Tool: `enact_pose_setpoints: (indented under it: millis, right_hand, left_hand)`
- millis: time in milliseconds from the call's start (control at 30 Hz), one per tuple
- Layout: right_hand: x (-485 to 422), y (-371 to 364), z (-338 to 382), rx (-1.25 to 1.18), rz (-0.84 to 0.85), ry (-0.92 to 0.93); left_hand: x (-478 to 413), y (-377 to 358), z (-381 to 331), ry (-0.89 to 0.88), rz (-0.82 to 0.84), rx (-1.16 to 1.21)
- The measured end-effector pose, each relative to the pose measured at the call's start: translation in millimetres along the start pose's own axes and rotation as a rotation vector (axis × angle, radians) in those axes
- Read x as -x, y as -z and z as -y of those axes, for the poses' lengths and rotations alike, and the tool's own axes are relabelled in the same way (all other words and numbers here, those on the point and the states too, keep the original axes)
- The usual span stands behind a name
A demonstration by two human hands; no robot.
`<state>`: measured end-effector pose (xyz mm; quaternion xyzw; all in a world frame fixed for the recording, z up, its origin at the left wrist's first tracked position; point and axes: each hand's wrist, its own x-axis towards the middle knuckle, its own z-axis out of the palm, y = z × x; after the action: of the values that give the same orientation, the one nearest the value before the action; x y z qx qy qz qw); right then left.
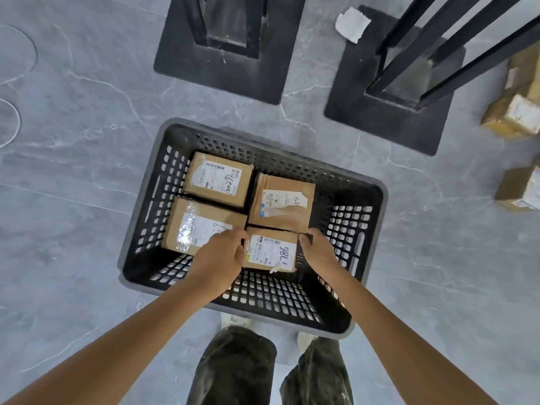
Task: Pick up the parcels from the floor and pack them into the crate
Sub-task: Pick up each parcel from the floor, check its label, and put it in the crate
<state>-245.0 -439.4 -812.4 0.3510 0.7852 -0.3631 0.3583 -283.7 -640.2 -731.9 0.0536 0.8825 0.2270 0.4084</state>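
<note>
Fingers of left hand (222, 255) and right hand (318, 249) curl over opposite side edges of the small parcel (271, 249), gripping it between them low inside the crate (377, 188), in its near row, against the rear parcel (282, 203). Best set it flat, nudge it snug to the left-hand parcel (198, 223), then draw the fingers straight up. Keeps the crate's right end free for the floor parcels (514, 118) off to the crate's right.
</note>
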Motion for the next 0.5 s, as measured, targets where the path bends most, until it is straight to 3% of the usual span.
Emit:
enact_pose_setpoints:
  millis: [300,500]
  right_hand:
    - [198.3,167.8,156.3,-0.202,-0.077,0.381]
    - [373.7,312.5,244.6,-0.297,-0.28,0.666]
  left_hand:
    - [123.7,166.5,-161.3,-0.276,-0.31,0.14]
    - [238.4,287.4,-295.7,-0.54,-0.53,0.202]
